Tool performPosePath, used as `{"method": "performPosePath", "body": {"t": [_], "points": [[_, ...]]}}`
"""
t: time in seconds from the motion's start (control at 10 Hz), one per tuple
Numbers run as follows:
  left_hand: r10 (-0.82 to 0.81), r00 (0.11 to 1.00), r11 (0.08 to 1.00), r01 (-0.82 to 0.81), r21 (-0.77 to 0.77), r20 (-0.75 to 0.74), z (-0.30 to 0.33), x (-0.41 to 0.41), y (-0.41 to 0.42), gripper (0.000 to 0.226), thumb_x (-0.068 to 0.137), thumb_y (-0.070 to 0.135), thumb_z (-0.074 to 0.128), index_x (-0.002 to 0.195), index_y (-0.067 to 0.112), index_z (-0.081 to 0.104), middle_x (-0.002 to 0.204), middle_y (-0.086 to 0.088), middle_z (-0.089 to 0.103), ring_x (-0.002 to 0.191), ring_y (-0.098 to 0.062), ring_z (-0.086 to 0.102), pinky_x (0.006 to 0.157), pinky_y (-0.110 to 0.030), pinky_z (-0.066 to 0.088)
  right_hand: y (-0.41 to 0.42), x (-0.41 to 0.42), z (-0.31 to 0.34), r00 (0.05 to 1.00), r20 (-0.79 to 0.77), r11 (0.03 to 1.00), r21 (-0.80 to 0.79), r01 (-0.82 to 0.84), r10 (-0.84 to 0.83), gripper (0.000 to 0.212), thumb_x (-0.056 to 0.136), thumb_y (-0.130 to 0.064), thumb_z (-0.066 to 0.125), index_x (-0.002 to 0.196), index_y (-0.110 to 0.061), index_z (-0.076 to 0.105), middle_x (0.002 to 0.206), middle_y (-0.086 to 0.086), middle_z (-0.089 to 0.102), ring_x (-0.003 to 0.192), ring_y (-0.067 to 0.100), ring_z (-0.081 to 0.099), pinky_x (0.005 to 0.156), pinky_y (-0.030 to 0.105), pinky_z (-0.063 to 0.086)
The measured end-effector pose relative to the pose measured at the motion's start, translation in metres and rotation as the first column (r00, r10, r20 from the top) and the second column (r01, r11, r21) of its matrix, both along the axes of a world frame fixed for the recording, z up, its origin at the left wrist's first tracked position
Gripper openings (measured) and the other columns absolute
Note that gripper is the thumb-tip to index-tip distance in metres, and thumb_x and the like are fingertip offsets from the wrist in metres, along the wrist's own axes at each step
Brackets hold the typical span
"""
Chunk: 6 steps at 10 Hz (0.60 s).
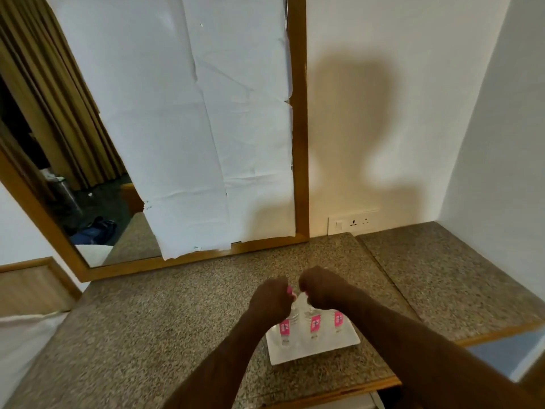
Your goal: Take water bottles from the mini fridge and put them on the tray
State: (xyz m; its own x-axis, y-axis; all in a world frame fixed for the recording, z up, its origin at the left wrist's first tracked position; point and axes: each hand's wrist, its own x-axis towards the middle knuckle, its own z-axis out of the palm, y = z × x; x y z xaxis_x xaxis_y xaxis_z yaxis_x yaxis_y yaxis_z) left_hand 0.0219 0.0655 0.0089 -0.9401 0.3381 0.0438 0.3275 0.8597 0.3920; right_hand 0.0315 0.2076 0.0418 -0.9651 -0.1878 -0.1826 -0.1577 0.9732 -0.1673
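Observation:
A white rectangular tray (312, 354) lies on the granite counter near its front edge. Three clear water bottles with pink labels stand upright on it: a left bottle (285, 327), a middle bottle (315, 323) and a right bottle (338, 318). My left hand (269, 301) is closed around the pink-capped top of the left bottle. My right hand (323, 287) is closed over the top of the middle bottle. The two fists almost touch above the tray. The mini fridge is out of view.
The speckled granite counter (177, 305) has a wooden front edge (339, 394). A wood-framed mirror (300, 128), mostly covered with white paper, leans at the back wall. A wall socket plate (352, 222) sits just above the counter. A lower counter section (442, 276) extends to the right.

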Motion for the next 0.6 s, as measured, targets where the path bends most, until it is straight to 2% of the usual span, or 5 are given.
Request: {"method": "performPosePath", "body": {"t": [0.1,0.3,0.4,0.5,0.6], "points": [[0.045,0.999,0.999,-0.045,0.009,0.005,-0.001,-0.005,-0.001,0.018,0.086,0.024,0.064,0.097,0.010,0.059,0.096,-0.012,0.067,0.080,-0.022,0.059,0.067,-0.033,0.047,-0.002,-0.008,-0.004,0.999,0.007,0.998,0.046,-0.042,0.041,0.023,0.083,-0.004,0.063,0.106,-0.008,0.065,0.106,0.011,0.067,0.096,0.025,0.063,0.085,0.037,0.056],[0.060,0.998,0.998,-0.060,-0.005,0.036,-0.001,-0.012,0.002,0.021,0.081,0.026,0.071,0.094,0.013,0.060,0.096,-0.009,0.068,0.078,-0.016,0.056,0.066,-0.028,0.043,0.002,-0.019,-0.002,0.997,0.024,0.995,0.072,-0.071,0.069,0.024,0.082,-0.005,0.066,0.107,-0.009,0.065,0.104,0.010,0.067,0.096,0.024,0.063,0.085,0.037,0.056],[0.058,0.997,0.998,-0.056,-0.036,0.053,0.000,-0.015,0.003,0.023,0.080,0.027,0.072,0.095,0.014,0.061,0.098,-0.009,0.068,0.079,-0.017,0.057,0.068,-0.029,0.047,0.004,-0.020,-0.003,0.995,0.020,0.992,0.078,-0.097,0.096,0.024,0.083,-0.006,0.066,0.106,-0.009,0.065,0.104,0.009,0.067,0.096,0.024,0.063,0.086,0.038,0.055],[0.042,0.995,0.990,-0.029,-0.137,0.091,0.006,-0.017,0.005,0.031,0.080,0.036,0.070,0.100,0.015,0.060,0.101,-0.007,0.067,0.085,-0.019,0.061,0.073,-0.033,0.052,0.006,-0.020,-0.002,0.990,0.058,0.990,0.047,-0.131,0.128,0.024,0.083,-0.008,0.066,0.106,-0.010,0.064,0.104,0.009,0.067,0.095,0.023,0.063,0.085,0.036,0.055],[0.042,0.991,0.988,-0.023,-0.155,0.125,0.019,-0.022,0.005,0.039,0.082,0.047,0.065,0.105,0.016,0.059,0.104,-0.006,0.065,0.089,-0.019,0.060,0.078,-0.036,0.054,0.007,-0.025,0.007,0.982,0.131,0.990,0.018,-0.137,0.134,0.024,0.084,-0.012,0.066,0.107,-0.010,0.063,0.103,0.009,0.066,0.093,0.022,0.063,0.080,0.032,0.054]]}}
